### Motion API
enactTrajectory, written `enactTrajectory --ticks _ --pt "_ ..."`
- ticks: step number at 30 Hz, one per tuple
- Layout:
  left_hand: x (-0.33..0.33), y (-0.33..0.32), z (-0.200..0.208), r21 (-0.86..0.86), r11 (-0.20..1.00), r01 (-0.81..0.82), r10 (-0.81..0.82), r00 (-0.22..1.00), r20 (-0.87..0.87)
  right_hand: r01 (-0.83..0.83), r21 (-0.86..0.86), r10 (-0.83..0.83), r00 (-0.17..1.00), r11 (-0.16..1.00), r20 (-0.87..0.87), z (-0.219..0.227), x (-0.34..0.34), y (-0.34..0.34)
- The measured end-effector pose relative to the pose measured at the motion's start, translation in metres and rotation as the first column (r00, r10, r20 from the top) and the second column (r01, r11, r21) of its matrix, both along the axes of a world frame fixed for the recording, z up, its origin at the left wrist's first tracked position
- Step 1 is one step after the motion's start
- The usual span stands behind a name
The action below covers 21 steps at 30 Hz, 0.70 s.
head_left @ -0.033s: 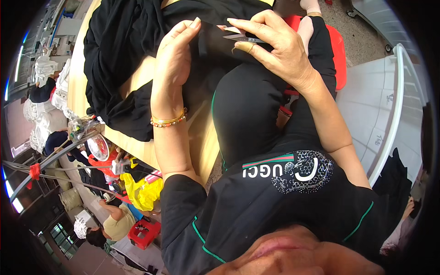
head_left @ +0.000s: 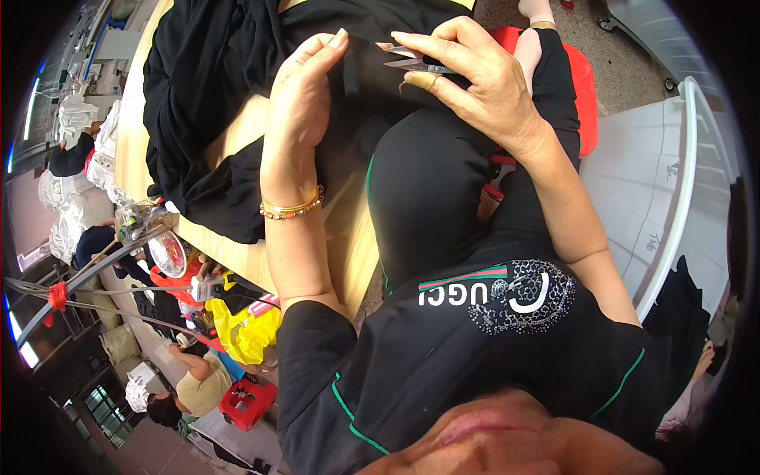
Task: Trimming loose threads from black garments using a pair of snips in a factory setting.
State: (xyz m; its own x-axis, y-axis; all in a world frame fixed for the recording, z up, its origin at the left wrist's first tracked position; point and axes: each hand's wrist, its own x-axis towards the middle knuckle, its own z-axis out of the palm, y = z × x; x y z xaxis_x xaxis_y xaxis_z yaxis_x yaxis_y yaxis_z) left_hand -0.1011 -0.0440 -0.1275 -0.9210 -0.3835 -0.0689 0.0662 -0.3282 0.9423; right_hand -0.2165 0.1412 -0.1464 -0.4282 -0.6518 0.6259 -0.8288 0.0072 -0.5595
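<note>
My right hand (head_left: 483, 83) is closed around a small pair of thread snips (head_left: 423, 68). Their pointed blades stand apart and point left, toward my other hand. A tan covering (head_left: 423, 80) wraps the tip of the right thumb. My left hand (head_left: 305, 91) is closed on black fabric (head_left: 360, 67), thumb uppermost, with most of its fingers hidden. That cloth stretches between the two hands above my lap. More black fabric (head_left: 210, 71) lies heaped on the wooden table (head_left: 348, 253) to the left. Gold and beaded bracelets (head_left: 291, 207) circle my left wrist.
A red stool (head_left: 584, 99) stands beyond my right arm, near a white-rimmed bin (head_left: 687, 174). At lower left are a yellow plastic bag (head_left: 249, 332), a metal rod (head_left: 87, 273), a red stool (head_left: 247, 405) and a co-worker in a pale top (head_left: 204, 386).
</note>
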Motion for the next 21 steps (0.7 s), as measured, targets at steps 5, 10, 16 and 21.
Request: enactTrajectory --ticks 5,10,16,21 --pt "-0.004 -0.004 -0.006 -0.064 0.998 -0.006 0.006 1.0 -0.006 0.034 0.034 -0.028 0.985 0.999 -0.17 -0.002 -0.002 -0.004" --pt "0.003 -0.015 -0.016 -0.052 0.998 -0.036 0.034 0.999 -0.033 0.053 0.06 -0.043 0.986 0.997 -0.162 0.014 0.012 -0.011" --pt "-0.001 -0.023 -0.023 -0.037 0.999 0.013 -0.014 1.0 -0.026 -0.016 0.039 0.018 0.999 0.999 -0.046 0.013 0.004 -0.008" --pt "-0.001 -0.016 -0.013 -0.076 0.994 0.076 -0.082 0.994 -0.074 -0.099 0.017 0.09 0.952 0.995 0.292 -0.007 -0.003 -0.014"
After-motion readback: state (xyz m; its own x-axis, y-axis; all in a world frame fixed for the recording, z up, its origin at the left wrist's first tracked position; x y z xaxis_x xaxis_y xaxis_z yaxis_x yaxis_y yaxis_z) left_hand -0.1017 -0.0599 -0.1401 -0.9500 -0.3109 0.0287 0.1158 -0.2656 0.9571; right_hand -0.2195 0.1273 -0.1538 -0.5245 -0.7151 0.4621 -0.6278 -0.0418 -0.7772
